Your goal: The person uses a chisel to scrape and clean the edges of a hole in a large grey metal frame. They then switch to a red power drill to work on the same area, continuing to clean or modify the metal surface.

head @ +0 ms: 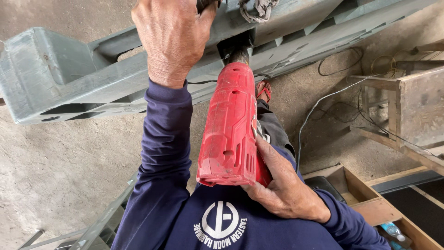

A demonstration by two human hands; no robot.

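A red power drill (231, 125) points away from me into a dark opening in a grey-green painted metal frame (55, 78). My right hand (282, 185) grips the drill's handle from the right side, close to my chest. My left hand (173, 39) is closed over a dark side handle or part at the top of the frame, next to the drill's nose; what it grips is mostly hidden. A grey rag (259, 9) lies on the frame just beyond the drill. I wear a dark blue long-sleeved shirt (217, 222).
Concrete floor (60, 166) lies below. White and black cables (319, 106) run across it at right. A wooden bench (411, 106) stands at the right, a wooden tray (370, 194) with a plastic bottle (393, 231) at lower right. A foot in a red sandal (263, 92) shows beyond the drill.
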